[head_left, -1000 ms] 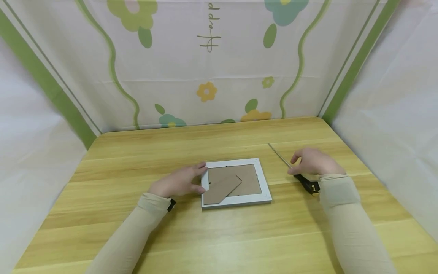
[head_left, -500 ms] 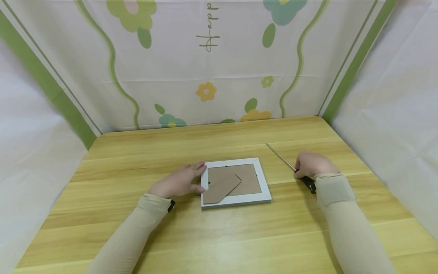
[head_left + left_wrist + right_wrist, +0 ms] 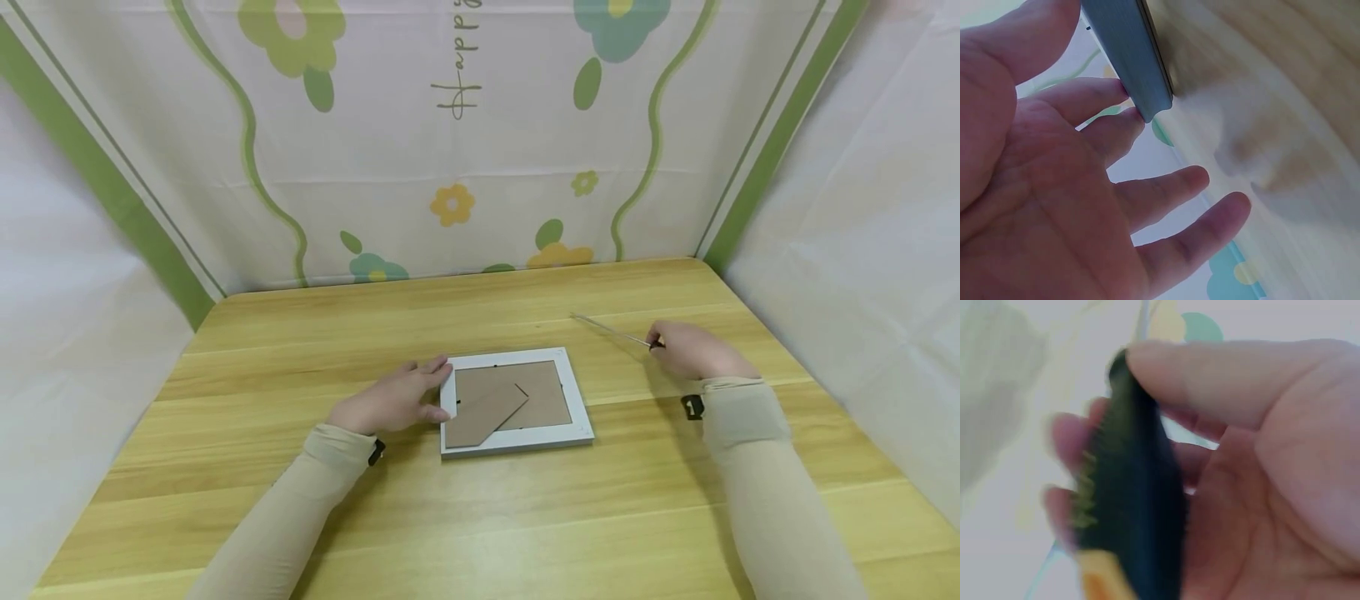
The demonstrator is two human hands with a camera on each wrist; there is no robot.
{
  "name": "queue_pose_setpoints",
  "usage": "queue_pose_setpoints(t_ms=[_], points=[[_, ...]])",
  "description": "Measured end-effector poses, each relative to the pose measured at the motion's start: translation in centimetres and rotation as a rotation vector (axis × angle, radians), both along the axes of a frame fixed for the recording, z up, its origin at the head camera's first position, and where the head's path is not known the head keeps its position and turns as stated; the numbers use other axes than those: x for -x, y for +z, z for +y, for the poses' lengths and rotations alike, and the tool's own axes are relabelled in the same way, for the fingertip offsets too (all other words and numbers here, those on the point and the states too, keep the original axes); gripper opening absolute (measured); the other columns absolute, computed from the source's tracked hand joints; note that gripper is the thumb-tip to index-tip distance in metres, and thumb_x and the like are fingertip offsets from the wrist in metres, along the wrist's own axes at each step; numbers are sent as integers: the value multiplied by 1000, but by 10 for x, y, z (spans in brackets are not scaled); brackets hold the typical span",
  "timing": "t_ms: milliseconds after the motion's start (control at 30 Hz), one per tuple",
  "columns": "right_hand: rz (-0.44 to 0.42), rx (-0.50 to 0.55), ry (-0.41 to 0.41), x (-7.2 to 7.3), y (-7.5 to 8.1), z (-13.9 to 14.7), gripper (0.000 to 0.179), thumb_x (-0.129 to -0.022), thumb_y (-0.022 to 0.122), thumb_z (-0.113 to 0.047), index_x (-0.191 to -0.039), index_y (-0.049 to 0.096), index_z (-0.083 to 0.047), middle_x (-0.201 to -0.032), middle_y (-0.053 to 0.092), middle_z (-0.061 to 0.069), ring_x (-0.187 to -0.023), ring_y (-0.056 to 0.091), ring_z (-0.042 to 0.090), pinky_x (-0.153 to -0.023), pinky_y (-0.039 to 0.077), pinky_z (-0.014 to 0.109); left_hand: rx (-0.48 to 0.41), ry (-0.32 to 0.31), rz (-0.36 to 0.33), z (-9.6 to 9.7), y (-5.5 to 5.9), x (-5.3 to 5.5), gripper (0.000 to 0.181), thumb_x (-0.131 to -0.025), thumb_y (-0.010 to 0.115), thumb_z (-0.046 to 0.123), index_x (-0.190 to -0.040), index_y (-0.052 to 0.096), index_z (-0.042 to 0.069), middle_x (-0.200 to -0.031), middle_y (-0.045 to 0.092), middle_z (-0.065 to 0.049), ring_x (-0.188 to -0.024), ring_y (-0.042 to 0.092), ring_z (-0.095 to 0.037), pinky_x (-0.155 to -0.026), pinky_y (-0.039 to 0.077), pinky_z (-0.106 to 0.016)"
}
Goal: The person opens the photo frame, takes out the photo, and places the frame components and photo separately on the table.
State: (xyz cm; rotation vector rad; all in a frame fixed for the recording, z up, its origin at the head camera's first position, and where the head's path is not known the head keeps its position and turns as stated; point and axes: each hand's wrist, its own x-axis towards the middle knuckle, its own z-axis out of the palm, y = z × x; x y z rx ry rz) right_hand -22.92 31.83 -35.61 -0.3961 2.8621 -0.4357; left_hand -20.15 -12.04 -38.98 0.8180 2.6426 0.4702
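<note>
Picture frame (image 3: 542,402) lies back-up on the table (image 3: 480,525) and could skid if bumped by the screwdriver (image 3: 1135,469) gripped in the curled right hand (image 3: 696,350), since the loosely spread left hand (image 3: 392,398) apparently only touches its left edge, contact partly hidden.

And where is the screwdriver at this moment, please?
The screwdriver is held in the right hand. In the head view, it is past the far right corner of the frame, pointing left and forward.
</note>
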Motion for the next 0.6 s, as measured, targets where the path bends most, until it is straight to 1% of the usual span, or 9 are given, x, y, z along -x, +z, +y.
queue_pose_setpoints(t_ms=[67, 167, 267, 300, 400, 500, 600], points=[[14, 18, 7, -2, 4, -1, 22, -102, 49, -8, -118, 54, 7, -107, 63, 22, -87, 55, 30, -76, 46, 47, 1, 7, -4, 0, 0, 0, 81, -94, 65, 37, -156, 25, 5, -163, 15, -12, -140, 16, -56, -113, 23, -58], [23, 42, 14, -5, 12, -6, 22, -105, 46, -10, -121, 52, 5, -109, 62, 21, -88, 55, 29, -76, 44, 45, 6, 17, -8, 0, -1, 0, 82, -93, 66, 38, -156, 24, 6, -163, 14, -11, -140, 14, -57, -112, 23, -60], [38, 65, 38, -11, 21, -13, 20, -106, 43, -10, -120, 52, 0, -101, 64, 13, -82, 55, 25, -72, 43, 42, 6, 23, -7, 0, -2, -1, 81, -93, 66, 37, -156, 26, 7, -163, 14, -12, -140, 14, -57, -112, 24, -60], [55, 74, 51, -13, 24, -15, 19, -105, 43, -10, -119, 53, -1, -97, 65, 9, -80, 55, 24, -71, 43, 41, 8, 23, -5, 0, -1, -1, 81, -93, 66, 37, -156, 26, 7, -163, 14, -13, -140, 15, -57, -112, 24, -60], [105, 108, 107, -19, 33, -23, 16, -105, 47, -11, -119, 55, -8, -89, 64, 0, -76, 55, 19, -69, 44, 38, 5, 24, -4, 0, -1, -1, 81, -93, 67, 37, -156, 27, 6, -163, 15, -13, -140, 17, -57, -111, 24, -60], [147, 138, 180, -26, 40, -31, 16, -102, 55, -12, -117, 59, -14, -88, 64, -4, -77, 57, 16, -70, 46, 37, 4, 22, 0, 1, 0, -2, 81, -93, 67, 37, -156, 27, 5, -163, 16, -14, -139, 20, -56, -112, 25, -59], [160, 152, 247, -31, 44, -40, 18, -100, 60, -12, -116, 63, -16, -89, 65, -6, -80, 59, 14, -74, 49, 37, 2, 24, 2, 1, 1, -3, 80, -93, 67, 36, -156, 27, 5, -163, 16, -14, -139, 23, -55, -112, 26, -58]])
